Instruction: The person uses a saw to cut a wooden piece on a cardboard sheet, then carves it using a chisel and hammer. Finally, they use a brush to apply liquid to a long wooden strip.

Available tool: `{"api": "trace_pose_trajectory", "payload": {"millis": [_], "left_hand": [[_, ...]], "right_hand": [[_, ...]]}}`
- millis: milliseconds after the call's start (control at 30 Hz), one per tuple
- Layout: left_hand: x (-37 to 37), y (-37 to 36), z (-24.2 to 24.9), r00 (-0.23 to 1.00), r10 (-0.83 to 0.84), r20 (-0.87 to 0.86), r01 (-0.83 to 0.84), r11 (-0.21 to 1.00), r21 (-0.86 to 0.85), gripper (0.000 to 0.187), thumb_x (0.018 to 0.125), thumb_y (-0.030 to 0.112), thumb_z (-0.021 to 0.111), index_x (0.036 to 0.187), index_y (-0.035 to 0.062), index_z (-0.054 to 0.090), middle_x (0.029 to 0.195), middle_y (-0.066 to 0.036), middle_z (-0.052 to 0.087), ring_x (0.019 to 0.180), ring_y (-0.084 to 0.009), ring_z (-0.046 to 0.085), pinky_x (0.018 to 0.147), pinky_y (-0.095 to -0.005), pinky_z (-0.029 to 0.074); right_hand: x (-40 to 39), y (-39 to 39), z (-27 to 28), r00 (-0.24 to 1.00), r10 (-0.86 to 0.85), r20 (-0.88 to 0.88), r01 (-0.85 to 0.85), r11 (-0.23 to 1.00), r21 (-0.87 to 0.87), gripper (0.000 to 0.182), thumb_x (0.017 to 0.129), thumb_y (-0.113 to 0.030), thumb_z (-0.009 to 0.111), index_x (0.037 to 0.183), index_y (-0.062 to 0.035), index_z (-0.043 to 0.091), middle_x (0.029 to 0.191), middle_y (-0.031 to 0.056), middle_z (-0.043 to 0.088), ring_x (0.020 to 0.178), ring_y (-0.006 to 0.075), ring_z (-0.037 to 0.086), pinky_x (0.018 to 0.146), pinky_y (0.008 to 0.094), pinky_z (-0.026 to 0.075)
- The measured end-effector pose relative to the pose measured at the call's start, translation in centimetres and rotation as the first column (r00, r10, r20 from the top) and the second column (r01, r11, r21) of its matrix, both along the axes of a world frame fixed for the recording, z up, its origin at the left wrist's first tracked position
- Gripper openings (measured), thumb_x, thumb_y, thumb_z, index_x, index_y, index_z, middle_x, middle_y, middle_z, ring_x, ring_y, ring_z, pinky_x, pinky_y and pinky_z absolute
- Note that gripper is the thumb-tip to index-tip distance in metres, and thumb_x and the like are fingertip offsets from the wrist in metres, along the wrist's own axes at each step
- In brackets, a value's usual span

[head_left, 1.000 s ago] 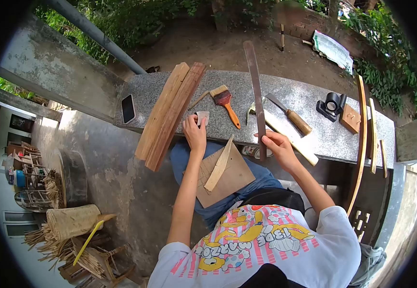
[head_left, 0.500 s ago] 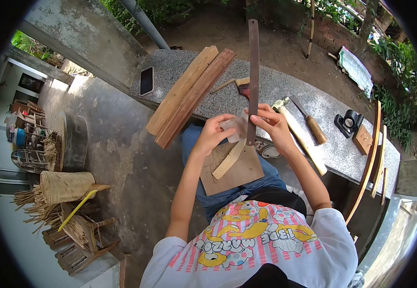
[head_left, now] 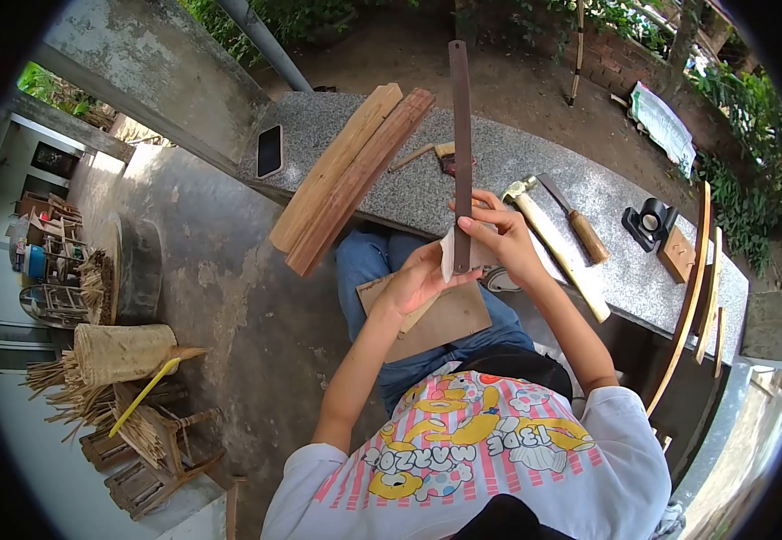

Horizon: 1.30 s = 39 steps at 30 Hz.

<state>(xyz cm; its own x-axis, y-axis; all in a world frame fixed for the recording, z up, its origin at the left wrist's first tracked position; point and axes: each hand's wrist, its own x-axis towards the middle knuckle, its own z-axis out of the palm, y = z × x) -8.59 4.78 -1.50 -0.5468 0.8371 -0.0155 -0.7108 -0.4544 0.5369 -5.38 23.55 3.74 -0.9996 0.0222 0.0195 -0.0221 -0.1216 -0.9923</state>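
Observation:
My right hand [head_left: 508, 243] pinches the lower part of a long, dark saw blade [head_left: 461, 126], which stands nearly upright with a hole at each end. My left hand [head_left: 413, 283] is turned palm up at the blade's bottom end, its fingers reaching under it. It holds a thin, whitish, cloth-like piece [head_left: 447, 257] folded against the blade. Below the hands, a flat brown board [head_left: 454, 326] rests on my lap. A pale wooden strip [head_left: 416, 318] lies on the board, largely hidden by my left hand and forearm.
On the speckled stone bench [head_left: 517, 144] lie two wood planks [head_left: 355, 175], a phone [head_left: 270, 150], a brush [head_left: 445, 155], a hammer [head_left: 557, 243], a knife [head_left: 580, 225] and a black tool [head_left: 650, 223]. Curved wood strips [head_left: 692, 297] lean at the right. Basketwork [head_left: 125, 351] stands left.
My left hand has turned palm up and moved under the blade's lower end, bringing the whitish piece against it. The blade has shifted slightly left in view.

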Motion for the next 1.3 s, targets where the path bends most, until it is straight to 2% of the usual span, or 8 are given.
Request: {"api": "trace_pose_trajectory", "payload": {"millis": [67,133,433,500,667,867,933,1300], "left_hand": [[0.1,0.1,0.0,0.998,0.025,-0.052,-0.03,0.994,-0.104,0.037,0.101,0.018,0.053,0.133,0.0002,0.051,0.127,-0.009,0.06,0.116,-0.02,0.059,0.097,-0.0387,0.05],[0.4,0.2,0.0,0.987,0.073,-0.141,-0.113,0.946,-0.304,0.027,0.099,0.012,0.058,0.123,-0.0008,0.058,0.115,-0.005,0.064,0.106,-0.0114,0.061,0.09,-0.0294,0.051],[0.5,0.5,1.0,0.886,0.166,-0.432,-0.318,0.897,-0.307,0.025,0.099,0.008,0.058,0.122,-0.0008,0.058,0.11,-0.007,0.067,0.101,-0.0092,0.062,0.088,-0.0257,0.049],[0.5,0.3,1.2,0.854,0.136,-0.502,-0.34,0.877,-0.339,0.022,0.1,0.008,0.056,0.119,-0.0011,0.059,0.107,-0.006,0.067,0.099,-0.0076,0.061,0.085,-0.0242,0.049],[1.7,0.7,1.3,0.659,0.081,-0.747,-0.5,0.79,-0.355,0.022,0.099,0.012,0.058,0.117,-0.0021,0.06,0.098,-0.003,0.066,0.092,-0.0064,0.06,0.079,-0.0235,0.05],[1.6,0.0,3.6,0.704,0.024,-0.71,-0.476,0.757,-0.446,0.02,0.099,0.013,0.06,0.113,-0.0001,0.053,0.095,-0.009,0.071,0.091,-0.0075,0.062,0.076,-0.0248,0.05],[1.5,-0.1,3.6,0.681,0.03,-0.732,-0.493,0.757,-0.428,0.02,0.098,0.013,0.06,0.112,0.0007,0.052,0.095,-0.011,0.071,0.091,-0.0079,0.063,0.076,-0.0248,0.05],[1.3,-1.0,4.2,0.623,0.061,-0.78,-0.572,0.716,-0.401,0.019,0.097,0.011,0.061,0.11,-0.0004,0.053,0.1,-0.01,0.07,0.095,-0.0089,0.063,0.077,-0.0237,0.049]], "right_hand": [[0.2,-0.5,-1.0,0.996,-0.043,-0.079,0.048,0.997,0.061,0.026,0.091,-0.02,0.07,0.111,-0.004,0.073,0.125,0.0043,0.055,0.109,0.0122,0.056,0.089,0.0288,0.046],[0.5,-0.6,-1.5,1.0,-0.023,0.015,0.022,0.999,0.041,0.025,0.092,-0.017,0.069,0.112,-0.0036,0.073,0.127,0.0048,0.056,0.113,0.0134,0.056,0.094,0.0279,0.044],[0.3,0.3,0.0,0.981,0.148,0.127,-0.113,0.962,-0.249,0.04,0.092,-0.015,0.069,0.129,-0.0015,0.061,0.11,0.0053,0.065,0.1,0.0106,0.058,0.09,0.0253,0.046],[0.1,1.7,0.1,0.953,0.287,0.102,-0.295,0.952,0.08,0.041,0.089,-0.014,0.073,0.127,-0.0024,0.06,0.107,0.0041,0.066,0.102,0.0103,0.06,0.091,0.0258,0.047],[0.0,2.4,-0.6,0.92,0.359,0.158,-0.373,0.926,0.064,0.031,0.086,-0.017,0.076,0.112,-0.0019,0.066,0.091,0.0,0.065,0.079,0.0052,0.058,0.071,0.0232,0.047],[0.1,1.9,0.7,0.927,0.288,0.239,-0.329,0.932,0.154,0.033,0.082,-0.016,0.08,0.109,-0.0011,0.067,0.088,0.0003,0.068,0.075,0.0048,0.06,0.063,0.0211,0.046],[-0.2,2.1,0.2,0.925,0.317,0.208,-0.325,0.946,0.005,0.032,0.08,-0.015,0.081,0.106,-0.0014,0.069,0.084,0.0,0.068,0.071,0.005,0.06,0.059,0.0199,0.045],[-0.4,1.9,0.2,0.953,0.236,0.192,-0.227,0.972,-0.066,0.018,0.074,-0.001,0.081,0.085,0.0045,0.068,0.077,0.0094,0.069,0.054,0.012,0.063,0.047,0.0211,0.047]]}}
